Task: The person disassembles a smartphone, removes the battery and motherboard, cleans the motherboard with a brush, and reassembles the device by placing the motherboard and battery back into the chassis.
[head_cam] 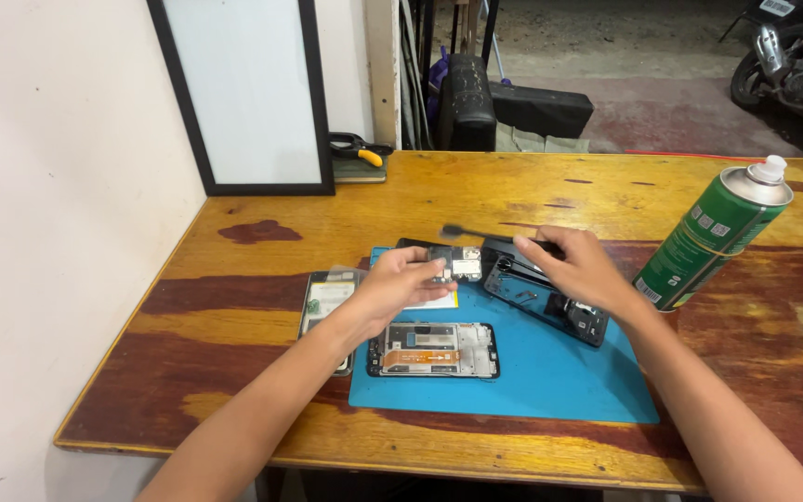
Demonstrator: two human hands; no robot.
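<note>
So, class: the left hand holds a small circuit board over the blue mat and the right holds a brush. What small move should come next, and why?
Probably bring the brush down onto the circuit board: the right hand holds its head just above the board, which the left hand steadies.

Blue mat (550,372), green spray can (713,237) with white cap, streaky yellow-brown table (606,186).

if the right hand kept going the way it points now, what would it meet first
The right hand points left and slightly away, holding a dark brush. Going straight on, the brush tip would probably first meet the small circuit board held up by the left hand; depth is hard to judge.
</note>
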